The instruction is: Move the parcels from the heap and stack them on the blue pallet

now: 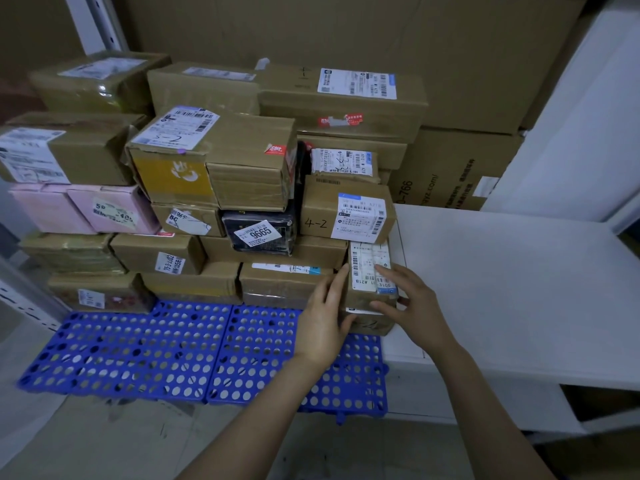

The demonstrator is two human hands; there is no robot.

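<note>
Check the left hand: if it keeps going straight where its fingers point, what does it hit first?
The left hand lies along the left side of the small parcel, fingers aimed forward. Likely first contact: the flat brown parcel under the 4-2 box, though depth is unclear.

both hands, left hand point(325, 315) and right hand point(412, 303), press flat against a small labelled parcel point(369, 292) at the right end of the blue pallet point(156, 355), beside the stacked boxes point(214, 161).
</note>
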